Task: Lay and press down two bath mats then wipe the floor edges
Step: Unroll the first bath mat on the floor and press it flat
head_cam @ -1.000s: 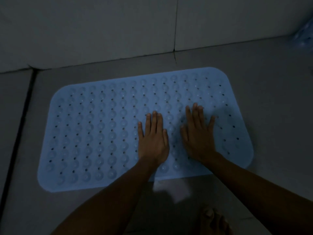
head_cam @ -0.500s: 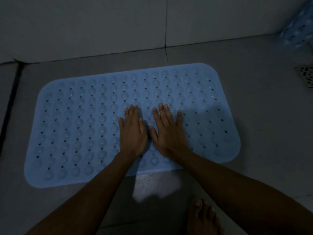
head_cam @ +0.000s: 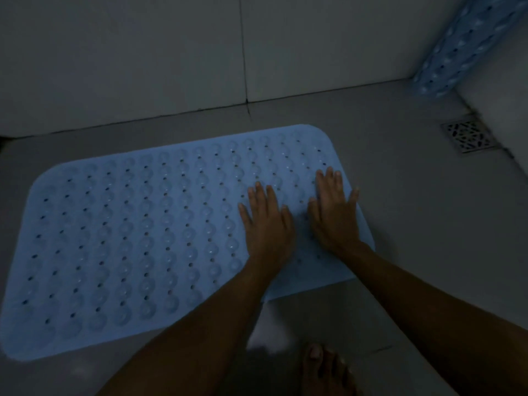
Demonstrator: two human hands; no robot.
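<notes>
Pressing first bath mat flat, right end.

Blue suction-cup bath mat (head_cam: 137, 238) lies flat on the floor tiles (head_cam: 414, 224) near the wall. Left hand (head_cam: 267, 224) and right hand (head_cam: 334, 215) rest palm-down, fingers extended and slightly spread, gripping nothing; likely seating the suction cups. Half a second ago both hands were mid-mat; now they are near the right edge. Second mat (head_cam: 463, 44) stands rolled in the corner, beyond the floor drain (head_cam: 468, 135).

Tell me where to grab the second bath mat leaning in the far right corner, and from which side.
Probably by a long edge of the second bath mat, partway up, reaching from its open left side. It leans against the right-hand wall, so that side is blocked, and its foot sits on the floor.
</notes>
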